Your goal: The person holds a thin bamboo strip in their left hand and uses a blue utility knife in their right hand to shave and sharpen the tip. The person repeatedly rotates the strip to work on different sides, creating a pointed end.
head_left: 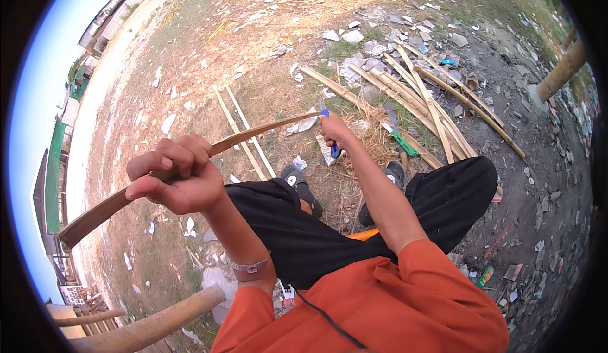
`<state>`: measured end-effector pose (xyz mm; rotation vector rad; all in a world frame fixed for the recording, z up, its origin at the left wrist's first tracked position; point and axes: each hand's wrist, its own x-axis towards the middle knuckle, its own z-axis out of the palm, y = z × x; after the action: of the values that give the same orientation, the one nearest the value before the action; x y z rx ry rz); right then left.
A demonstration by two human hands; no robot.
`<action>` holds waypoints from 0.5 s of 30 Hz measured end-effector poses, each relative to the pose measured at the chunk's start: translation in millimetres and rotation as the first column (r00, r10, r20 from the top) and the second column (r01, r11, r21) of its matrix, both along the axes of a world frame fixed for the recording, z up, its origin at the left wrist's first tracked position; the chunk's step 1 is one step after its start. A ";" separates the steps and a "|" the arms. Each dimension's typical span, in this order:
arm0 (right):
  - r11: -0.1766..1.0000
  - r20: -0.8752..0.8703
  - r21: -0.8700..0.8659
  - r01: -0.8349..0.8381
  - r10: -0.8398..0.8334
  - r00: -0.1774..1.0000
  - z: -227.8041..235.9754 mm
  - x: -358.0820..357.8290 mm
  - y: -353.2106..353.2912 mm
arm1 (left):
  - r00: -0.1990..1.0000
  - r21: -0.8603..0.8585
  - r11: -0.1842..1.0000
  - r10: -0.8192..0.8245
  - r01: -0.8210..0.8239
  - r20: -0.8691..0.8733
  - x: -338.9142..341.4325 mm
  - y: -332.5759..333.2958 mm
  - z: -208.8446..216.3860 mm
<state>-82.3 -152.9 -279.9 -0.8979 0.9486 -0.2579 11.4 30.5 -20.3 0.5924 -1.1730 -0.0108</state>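
A long, slightly bowed bamboo strip (253,132) slants across the view, its near end out to the left. My left hand (183,172) is closed around it, raised at the left with the thumb along the strip. Beyond my knees, my right hand (335,131) is closed on a blue-handled knife (335,151). A short piece of its blade shows above the fist, at the strip's far end. How the blade meets the bamboo there is too small to tell. Right of this hand, a green-handled saw (404,144) lies on the ground among straw and shavings.
Several split bamboo strips (418,109) lie piled at the right. Two thin strips (244,131) rest on the ground beyond my left hand. Bamboo poles stand at the far right (562,74) and lower left (158,320). Broken tile pieces (353,36) and litter are scattered around.
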 end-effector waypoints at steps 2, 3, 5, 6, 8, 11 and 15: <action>0.947 -0.050 -0.318 0.051 -0.070 0.996 50.5 -13.8 24.0 | 0.999 -0.008 0.999 -0.035 0.035 -0.004 -5.5 -2.4 -4.3; 0.802 0.010 -0.594 0.058 -0.064 0.998 71.6 -19.0 46.5 | 0.998 -0.014 0.998 -0.054 0.054 0.012 -6.5 -3.9 -4.0; 0.586 0.090 -0.808 0.051 0.036 0.995 127.4 -31.1 98.1 | 0.993 -0.025 0.995 -0.093 0.095 0.068 -6.7 -3.0 -2.2; 0.591 0.106 -0.806 0.028 0.099 0.989 154.6 -39.2 120.6 | 0.987 -0.029 0.991 -0.124 0.127 0.101 -7.5 -3.0 -3.0; 0.537 0.153 -0.840 0.076 0.101 0.983 179.3 -47.5 145.8 | 0.973 -0.034 0.984 -0.168 0.175 0.156 -10.6 -1.0 -2.2; 0.477 0.086 -0.876 0.071 0.009 0.996 193.0 -54.3 152.7 | 0.948 -0.043 0.967 -0.238 0.253 0.210 -15.0 -6.5 -1.8; 0.437 -0.093 -0.896 -0.076 -0.017 0.996 157.9 -47.9 149.4 | 0.931 -0.059 0.950 -0.286 0.306 0.227 -13.2 -6.9 -1.8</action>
<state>-130.2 -3.5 -122.0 -1.9546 0.8401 -0.7559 -1.7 23.6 -22.0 0.3337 -1.4591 -0.1517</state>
